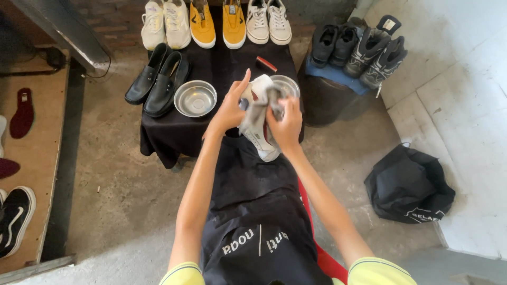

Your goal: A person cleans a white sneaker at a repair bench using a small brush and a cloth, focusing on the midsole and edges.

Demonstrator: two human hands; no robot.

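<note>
Sitting over the person's dark apron (259,211), a white sneaker (261,138) is being held up between both hands, toe pointing down toward the lap. The left hand (231,108) is cupping its side with the fingers extended rather than clenched; the right hand (287,122) is gripping a grey cloth (272,99) and pressing it against the upper. The shoe is judged light and fairly stiff at the sole, soft at the upper, so the sole edge and heel are offering the firmest hold. Beyond the hands, a black-draped table (174,134) is carrying two steel bowls (195,98), black loafers (158,79), and white and yellow sneakers (216,24). A black bag (409,184) is lying on the floor to the right.
</note>
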